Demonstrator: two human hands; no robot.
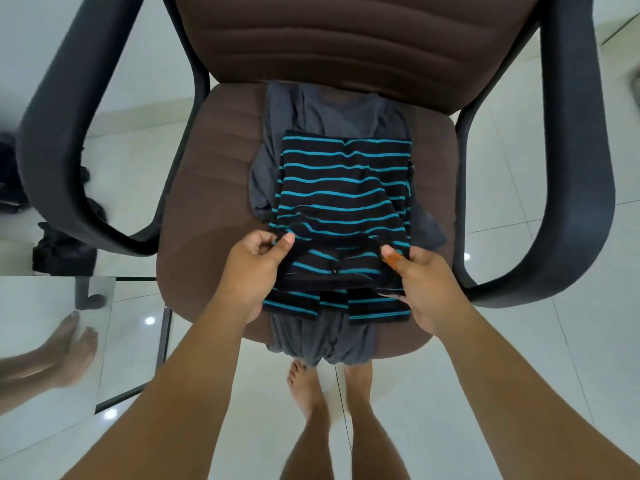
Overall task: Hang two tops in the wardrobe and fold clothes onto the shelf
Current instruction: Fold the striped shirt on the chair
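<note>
Bright, even overhead lighting throws small glare spots on the glossy floor tiles [512,393]; wide-angle distortion bows the armrests [575,168] at frame edges, with slight blur at far left.

Armrests [69,140] flank seat [207,209] on both sides, backrest [346,46] blocks far edge, near edge open, bare seat either side of shirts [343,188]

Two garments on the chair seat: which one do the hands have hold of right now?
The black top with teal stripes, lying on top; both hands pinch its near edge. The plain grey garment lies underneath, untouched.
</note>
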